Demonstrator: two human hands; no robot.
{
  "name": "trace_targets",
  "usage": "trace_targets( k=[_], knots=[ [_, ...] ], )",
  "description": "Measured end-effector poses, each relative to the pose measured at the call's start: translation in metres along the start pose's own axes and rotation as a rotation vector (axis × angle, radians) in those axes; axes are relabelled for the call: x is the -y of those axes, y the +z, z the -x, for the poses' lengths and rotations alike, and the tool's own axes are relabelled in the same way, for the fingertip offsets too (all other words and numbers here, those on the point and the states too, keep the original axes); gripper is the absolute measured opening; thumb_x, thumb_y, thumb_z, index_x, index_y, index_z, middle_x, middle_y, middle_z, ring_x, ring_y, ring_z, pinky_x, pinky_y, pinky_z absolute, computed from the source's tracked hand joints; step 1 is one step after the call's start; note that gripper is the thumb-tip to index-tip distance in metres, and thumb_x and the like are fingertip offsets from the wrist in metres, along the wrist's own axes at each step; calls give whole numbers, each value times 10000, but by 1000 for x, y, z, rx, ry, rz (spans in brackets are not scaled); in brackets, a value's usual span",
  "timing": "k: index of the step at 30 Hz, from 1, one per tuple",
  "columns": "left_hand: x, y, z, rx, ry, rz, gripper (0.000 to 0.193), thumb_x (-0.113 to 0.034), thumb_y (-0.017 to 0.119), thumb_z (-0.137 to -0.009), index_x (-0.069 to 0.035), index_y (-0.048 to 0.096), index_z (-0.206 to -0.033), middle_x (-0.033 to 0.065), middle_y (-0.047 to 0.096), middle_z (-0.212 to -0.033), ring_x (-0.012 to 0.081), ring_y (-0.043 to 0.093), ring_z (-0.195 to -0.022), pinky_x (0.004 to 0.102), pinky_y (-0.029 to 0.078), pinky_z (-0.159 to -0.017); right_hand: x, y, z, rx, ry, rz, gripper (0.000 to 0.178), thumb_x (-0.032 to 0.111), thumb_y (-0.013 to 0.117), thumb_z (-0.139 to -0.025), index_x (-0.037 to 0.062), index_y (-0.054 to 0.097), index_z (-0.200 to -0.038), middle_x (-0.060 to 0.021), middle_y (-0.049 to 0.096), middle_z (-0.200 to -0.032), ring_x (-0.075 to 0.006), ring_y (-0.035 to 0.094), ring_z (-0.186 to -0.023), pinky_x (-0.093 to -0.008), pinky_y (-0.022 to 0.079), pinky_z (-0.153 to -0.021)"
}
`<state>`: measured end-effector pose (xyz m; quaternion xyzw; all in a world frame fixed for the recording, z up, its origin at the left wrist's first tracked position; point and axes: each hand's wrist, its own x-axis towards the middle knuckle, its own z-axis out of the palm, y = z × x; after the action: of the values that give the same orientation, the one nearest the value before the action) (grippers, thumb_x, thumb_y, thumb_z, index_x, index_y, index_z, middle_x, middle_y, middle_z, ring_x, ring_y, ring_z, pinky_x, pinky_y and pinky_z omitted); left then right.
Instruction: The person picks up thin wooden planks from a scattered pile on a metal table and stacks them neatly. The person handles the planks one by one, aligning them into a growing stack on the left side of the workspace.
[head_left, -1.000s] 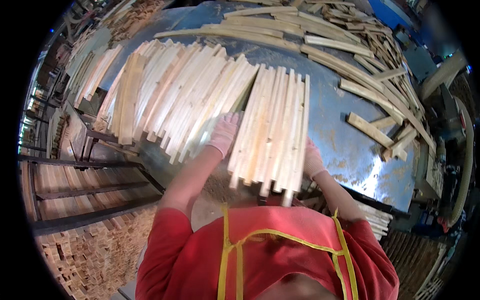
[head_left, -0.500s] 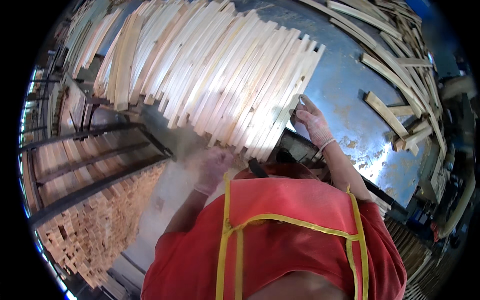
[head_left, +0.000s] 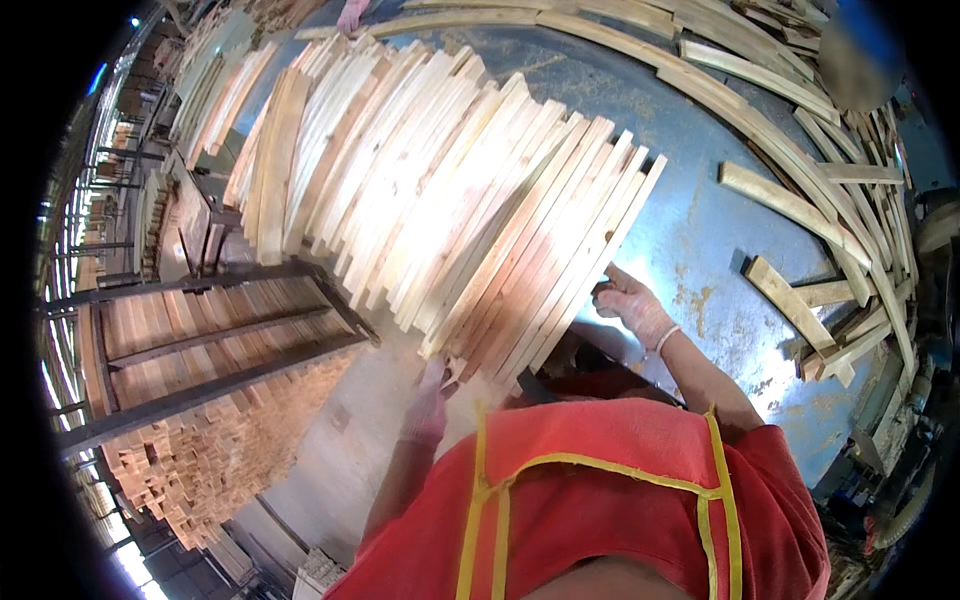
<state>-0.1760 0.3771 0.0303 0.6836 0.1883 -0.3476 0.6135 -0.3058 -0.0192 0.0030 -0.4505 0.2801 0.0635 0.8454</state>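
Pale wooden strips (head_left: 400, 170) lie side by side in a long row over the blue table. At its near right end, a group of strips (head_left: 560, 240) looks raised and tilted, with a narrow gap from the others. My left hand (head_left: 430, 400), in a dusty pinkish glove, is closed at the near ends of this group; some fingers are hidden. My right hand (head_left: 637, 308), in a pale glove, grips the outer right edge of the same group, its index finger against the last strip and other fingers curled, partly hidden beneath.
The blue table (head_left: 690, 235) has worn patches. Curved offcuts (head_left: 790, 200) pile up at its right side. At left, a dark metal frame (head_left: 210, 370) surrounds stacked wood blocks (head_left: 210, 450). Another person's gloved hand (head_left: 352, 14) shows at the far edge.
The rightmost strips have separated from the row and tilted up. My left hand has come onto their near ends; my right hand stays at their outer edge. Another person's hand has appeared far off.
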Motion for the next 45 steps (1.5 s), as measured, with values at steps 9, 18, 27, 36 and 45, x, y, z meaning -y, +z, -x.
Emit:
trace_targets(
  k=[9,18,27,36,45],
  knots=[
    [-202,73,-35,680,633,-1046,739,-438,658,-1015,-6,467,-1583,195,741,-1281,310,761,-982,419,636,-849,-4,-10,-8,15,56,53,649,165,670,-1005,26,462,-1603,-25,654,-1025,-117,589,-842,-290,526,-744],
    [-208,107,-50,163,663,-938,670,-367,805,-876,-29,629,-1426,168,791,-1051,260,745,-866,382,599,-798,54,23,-12,-201,48,41,601,248,679,-1045,126,316,-1507,-47,607,-944,-178,626,-637,-332,563,-532],
    [-317,-39,-166,-262,661,-915,541,-385,827,-845,-24,764,-1242,187,793,-1103,296,752,-1020,397,562,-926,53,27,-52,-207,166,339,961,343,807,-952,-29,165,-1563,-211,688,-1133,-283,734,-763,-429,662,-633],
    [-361,-101,-307,-860,636,-1713,553,-376,646,-965,-204,572,-1486,94,589,-1466,348,623,-1252,491,513,-1001,67,70,-111,-164,235,313,728,341,773,-945,-103,452,-1424,-191,741,-1075,-256,753,-881,-378,644,-728],
    [-409,-100,-333,-498,1084,-1539,711,-304,713,-942,-111,467,-1581,170,523,-1545,396,511,-1383,542,379,-1164,122,208,-245,-256,192,341,837,310,773,-933,-77,308,-1511,-163,718,-1104,-252,716,-1006,-362,633,-708]
  ],
)
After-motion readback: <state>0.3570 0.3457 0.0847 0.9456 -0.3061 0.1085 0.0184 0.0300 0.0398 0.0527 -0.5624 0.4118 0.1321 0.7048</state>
